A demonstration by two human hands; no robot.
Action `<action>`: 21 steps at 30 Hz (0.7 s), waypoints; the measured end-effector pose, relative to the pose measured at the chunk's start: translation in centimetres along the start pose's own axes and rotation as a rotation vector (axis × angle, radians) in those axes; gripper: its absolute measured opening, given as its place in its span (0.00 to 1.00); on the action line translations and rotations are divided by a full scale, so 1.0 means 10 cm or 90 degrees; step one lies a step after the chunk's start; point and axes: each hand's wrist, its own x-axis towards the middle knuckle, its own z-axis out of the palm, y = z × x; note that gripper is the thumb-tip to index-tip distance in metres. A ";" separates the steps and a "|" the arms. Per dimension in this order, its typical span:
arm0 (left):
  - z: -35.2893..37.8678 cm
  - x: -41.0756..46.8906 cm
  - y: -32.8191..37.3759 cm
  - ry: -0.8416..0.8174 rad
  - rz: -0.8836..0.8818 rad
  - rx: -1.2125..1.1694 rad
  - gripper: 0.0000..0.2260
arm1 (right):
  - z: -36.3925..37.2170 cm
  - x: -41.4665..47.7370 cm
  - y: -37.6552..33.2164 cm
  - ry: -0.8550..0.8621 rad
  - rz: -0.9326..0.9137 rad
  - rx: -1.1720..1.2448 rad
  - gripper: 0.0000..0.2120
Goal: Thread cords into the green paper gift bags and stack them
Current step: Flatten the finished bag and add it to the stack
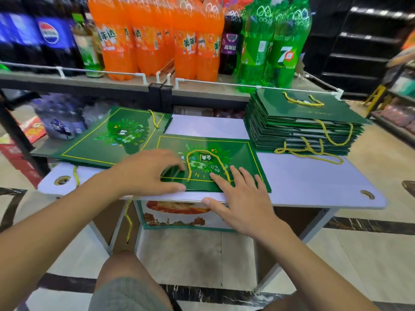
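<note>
A flat green paper gift bag (244, 153) lies at the front edge of the white table (314, 178), a yellow cord loop (207, 163) threaded into it. My left hand (148, 173) rests on the bag's near left corner with fingers bent. My right hand (240, 198) lies on its near edge, fingers spread flat, thumb over the table edge. Another pile of flat green bags (98, 142) sits to the left. At the back right stands a tall stack of corded bags (301, 126), yellow cords hanging down its front.
A shelf (202, 88) behind the table carries orange, purple, green and blue soda bottles. A printed box (179, 216) sits under the table, and a loose yellow cord (128, 221) hangs off the table's front left. Tiled floor surrounds the table.
</note>
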 end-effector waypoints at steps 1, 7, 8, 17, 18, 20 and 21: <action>0.01 -0.10 0.01 -0.029 0.008 0.034 0.34 | -0.04 0.00 0.00 0.001 0.000 0.000 0.42; -0.02 -0.33 0.10 -0.001 0.068 0.096 0.29 | -0.20 0.00 -0.08 0.122 -0.020 -0.024 0.35; -0.07 -0.34 0.13 0.031 0.075 0.089 0.27 | -0.24 0.00 -0.10 0.144 -0.033 -0.026 0.31; -0.68 -0.26 0.28 0.492 0.110 -0.040 0.18 | -1.10 0.24 -0.06 0.296 -0.154 -0.057 0.19; -0.72 -0.26 0.30 0.559 0.063 -0.136 0.22 | -1.22 0.28 -0.02 0.332 -0.152 -0.034 0.18; -0.72 -0.25 0.34 0.660 -0.052 -0.353 0.30 | -1.44 0.33 0.06 0.390 -0.138 0.042 0.16; -0.70 -0.21 0.34 0.686 -0.109 -0.443 0.33 | -1.53 0.35 0.09 0.413 -0.123 0.096 0.17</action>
